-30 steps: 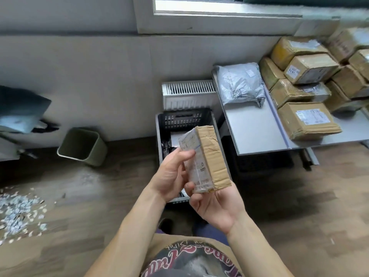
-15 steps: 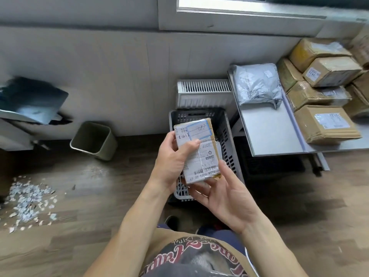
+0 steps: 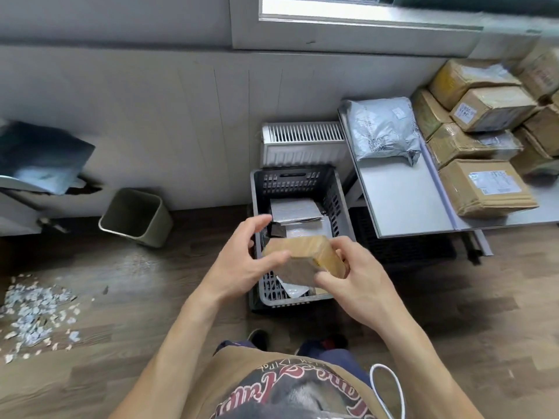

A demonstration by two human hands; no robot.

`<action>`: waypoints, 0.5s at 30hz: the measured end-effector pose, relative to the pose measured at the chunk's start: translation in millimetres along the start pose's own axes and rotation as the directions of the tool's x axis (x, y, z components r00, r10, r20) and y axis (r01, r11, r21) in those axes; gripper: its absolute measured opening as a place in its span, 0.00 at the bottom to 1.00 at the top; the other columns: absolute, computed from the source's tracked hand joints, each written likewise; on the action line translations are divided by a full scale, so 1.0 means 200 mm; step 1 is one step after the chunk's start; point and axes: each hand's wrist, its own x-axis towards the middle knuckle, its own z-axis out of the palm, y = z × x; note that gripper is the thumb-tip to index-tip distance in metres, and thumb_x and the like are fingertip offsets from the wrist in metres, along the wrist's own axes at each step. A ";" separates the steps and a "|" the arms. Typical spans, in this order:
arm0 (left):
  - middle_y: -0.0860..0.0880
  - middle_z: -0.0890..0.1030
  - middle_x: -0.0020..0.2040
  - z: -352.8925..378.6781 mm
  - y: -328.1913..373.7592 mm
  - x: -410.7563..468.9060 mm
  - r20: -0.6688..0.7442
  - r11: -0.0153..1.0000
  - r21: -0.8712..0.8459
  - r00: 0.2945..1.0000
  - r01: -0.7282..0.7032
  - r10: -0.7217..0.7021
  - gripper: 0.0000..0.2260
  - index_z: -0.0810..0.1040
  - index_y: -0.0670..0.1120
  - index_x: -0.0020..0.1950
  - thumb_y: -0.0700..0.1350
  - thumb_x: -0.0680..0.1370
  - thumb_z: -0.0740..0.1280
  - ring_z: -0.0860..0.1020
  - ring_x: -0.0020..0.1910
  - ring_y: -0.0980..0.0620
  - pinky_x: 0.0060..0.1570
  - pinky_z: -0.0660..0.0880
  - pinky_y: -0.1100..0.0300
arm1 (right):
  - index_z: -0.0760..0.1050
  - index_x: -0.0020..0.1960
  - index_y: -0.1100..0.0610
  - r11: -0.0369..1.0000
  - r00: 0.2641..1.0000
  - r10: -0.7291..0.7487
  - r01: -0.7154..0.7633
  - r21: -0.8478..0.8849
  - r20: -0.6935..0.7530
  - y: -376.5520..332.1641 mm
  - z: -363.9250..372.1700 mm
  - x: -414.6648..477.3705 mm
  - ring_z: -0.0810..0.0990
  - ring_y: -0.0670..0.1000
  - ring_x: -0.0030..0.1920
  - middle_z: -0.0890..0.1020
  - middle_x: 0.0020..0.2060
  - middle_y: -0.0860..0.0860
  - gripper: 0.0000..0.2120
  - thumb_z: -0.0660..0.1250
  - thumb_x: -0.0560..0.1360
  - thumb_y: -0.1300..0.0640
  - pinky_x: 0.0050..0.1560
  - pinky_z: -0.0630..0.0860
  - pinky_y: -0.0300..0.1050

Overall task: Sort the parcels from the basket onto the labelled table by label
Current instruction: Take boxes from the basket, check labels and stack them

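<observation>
A small brown taped parcel (image 3: 305, 255) is held between both hands above the grey slotted basket (image 3: 338, 195), its label side out of sight. My left hand (image 3: 242, 261) grips its left end with thumb and fingers. My right hand (image 3: 354, 273) grips its right end. In the basket lie several grey and white mailer bags (image 3: 295, 210). On the grey table (image 3: 402, 201) to the right, the left section holds a grey poly bag (image 3: 384, 128) and the right section holds several brown boxes (image 3: 484, 186).
A white radiator (image 3: 302, 140) stands behind the basket against the wall. A green waste bin (image 3: 136, 216) sits on the wood floor to the left. Scraps of torn paper (image 3: 33, 313) litter the floor at far left.
The parcel has been turned over between my hands: its white label faced me half a second ago, and now only brown tape shows. The view has shifted left and down.
</observation>
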 end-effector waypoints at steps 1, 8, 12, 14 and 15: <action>0.61 0.71 0.74 0.00 0.00 -0.03 0.050 0.999 0.041 0.999 -0.001 -0.001 0.39 0.68 0.56 0.77 0.65 0.69 0.74 0.67 0.72 0.67 0.75 0.66 0.57 | 0.76 0.63 0.40 0.994 0.998 -0.060 0.062 -0.084 0.027 -0.02 -0.01 0.00 0.72 0.44 0.54 0.75 0.49 0.39 0.21 0.70 0.70 0.43 0.54 0.73 0.44; 0.53 0.85 0.56 0.05 0.06 -0.27 0.099 0.980 -0.190 0.994 0.063 -0.044 0.18 0.78 0.55 0.64 0.49 0.75 0.77 0.83 0.55 0.55 0.54 0.80 0.58 | 0.72 0.73 0.37 0.961 0.947 -0.278 0.273 0.054 0.164 -0.20 -0.03 -0.02 0.70 0.43 0.58 0.73 0.53 0.42 0.29 0.72 0.73 0.46 0.61 0.71 0.40; 0.52 0.86 0.57 0.03 0.12 -0.35 -0.024 0.891 -0.444 0.993 0.093 -0.116 0.18 0.79 0.52 0.63 0.51 0.74 0.73 0.85 0.57 0.53 0.52 0.83 0.56 | 0.67 0.77 0.39 0.904 0.972 -0.230 0.197 0.380 0.044 -0.22 -0.01 -0.05 0.78 0.43 0.58 0.77 0.61 0.44 0.30 0.71 0.79 0.53 0.56 0.78 0.38; 0.50 0.86 0.58 0.01 0.14 -0.35 -0.083 0.829 -0.550 0.981 0.102 -0.176 0.19 0.79 0.49 0.64 0.52 0.76 0.75 0.85 0.58 0.49 0.57 0.82 0.48 | 0.64 0.77 0.33 0.859 0.979 -0.185 0.117 0.499 0.089 -0.19 0.01 -0.08 0.81 0.45 0.61 0.79 0.63 0.44 0.32 0.73 0.78 0.49 0.59 0.80 0.45; 0.48 0.86 0.59 0.00 0.14 -0.34 -0.111 0.793 -0.600 0.971 0.103 -0.210 0.20 0.79 0.47 0.65 0.53 0.76 0.75 0.85 0.59 0.47 0.59 0.81 0.44 | 0.64 0.76 0.32 0.835 0.979 -0.163 0.070 0.546 0.123 -0.18 0.03 -0.11 0.82 0.46 0.61 0.80 0.63 0.44 0.33 0.73 0.75 0.46 0.59 0.81 0.48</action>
